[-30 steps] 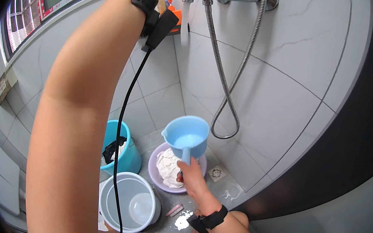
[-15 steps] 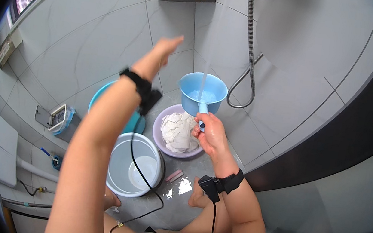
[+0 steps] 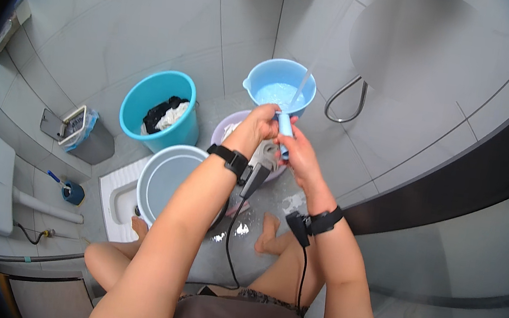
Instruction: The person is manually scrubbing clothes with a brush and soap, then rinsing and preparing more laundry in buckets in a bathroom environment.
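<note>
A light blue water dipper [image 3: 263,77] is held out under a falling stream of water, with some water pooled inside it. My right hand [image 3: 301,155] is wrapped round its handle from the right. At the handle's root, my left hand [image 3: 261,123] is closed on the dipper from the left, its fingertips partly hidden. Beneath both hands stands a lilac basin [image 3: 218,130] with white cloth [image 3: 265,158] in it, mostly covered by my hands and the dipper. Black straps with small devices sit on both wrists.
To the left are a turquoise bucket [image 3: 133,96] of black and white clothes and a pale blue bucket [image 3: 163,179]. Beyond them are a squat toilet [image 3: 110,205] and a grey bin [image 3: 94,146]. A pink brush [image 3: 237,210] lies on the wet floor. A metal hose [image 3: 331,102] hangs right.
My left hand has come down from its raised reach toward the wall and closed on the dipper by its handle. The water in the dipper looks higher. The view has shifted.
</note>
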`<state>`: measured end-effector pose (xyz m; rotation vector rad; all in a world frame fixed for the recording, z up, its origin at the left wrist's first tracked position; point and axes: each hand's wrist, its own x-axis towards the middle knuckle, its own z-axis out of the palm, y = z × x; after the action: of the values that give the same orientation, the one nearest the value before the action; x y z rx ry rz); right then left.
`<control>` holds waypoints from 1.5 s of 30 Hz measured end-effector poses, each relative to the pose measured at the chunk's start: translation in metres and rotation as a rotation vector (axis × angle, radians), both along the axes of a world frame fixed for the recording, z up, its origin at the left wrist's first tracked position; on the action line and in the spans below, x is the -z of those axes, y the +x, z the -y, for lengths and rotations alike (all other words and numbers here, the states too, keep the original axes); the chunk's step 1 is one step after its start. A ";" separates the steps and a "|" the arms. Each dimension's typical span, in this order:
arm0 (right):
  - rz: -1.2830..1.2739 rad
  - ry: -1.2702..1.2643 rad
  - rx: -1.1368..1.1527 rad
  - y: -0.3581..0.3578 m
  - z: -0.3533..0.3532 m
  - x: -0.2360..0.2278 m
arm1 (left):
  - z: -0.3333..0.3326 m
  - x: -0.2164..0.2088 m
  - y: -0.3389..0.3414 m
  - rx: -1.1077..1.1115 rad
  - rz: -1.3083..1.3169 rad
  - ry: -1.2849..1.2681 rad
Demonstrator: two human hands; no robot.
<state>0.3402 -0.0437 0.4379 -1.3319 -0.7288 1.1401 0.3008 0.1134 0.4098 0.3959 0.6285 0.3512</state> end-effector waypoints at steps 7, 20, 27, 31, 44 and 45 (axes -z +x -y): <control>0.062 0.103 0.500 0.038 -0.022 0.001 | 0.013 -0.004 -0.014 -0.051 -0.033 -0.051; 0.359 0.516 0.640 0.105 -0.075 -0.223 | 0.016 0.042 -0.025 0.033 -0.028 -0.150; 0.115 0.455 0.515 0.128 -0.089 -0.227 | 0.021 0.068 -0.020 0.037 -0.117 -0.077; 0.108 0.396 0.490 0.125 -0.095 -0.210 | 0.005 0.090 -0.018 0.058 -0.046 -0.202; 0.117 0.336 0.526 0.116 -0.107 -0.162 | 0.016 0.073 -0.026 -0.013 -0.154 -0.152; 0.121 0.338 0.527 0.118 -0.107 -0.164 | 0.016 0.071 -0.024 -0.013 -0.163 -0.148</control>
<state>0.4578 0.0636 0.6018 -1.2104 -0.5762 0.4946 0.2767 0.0970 0.3384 0.2807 0.8118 0.2843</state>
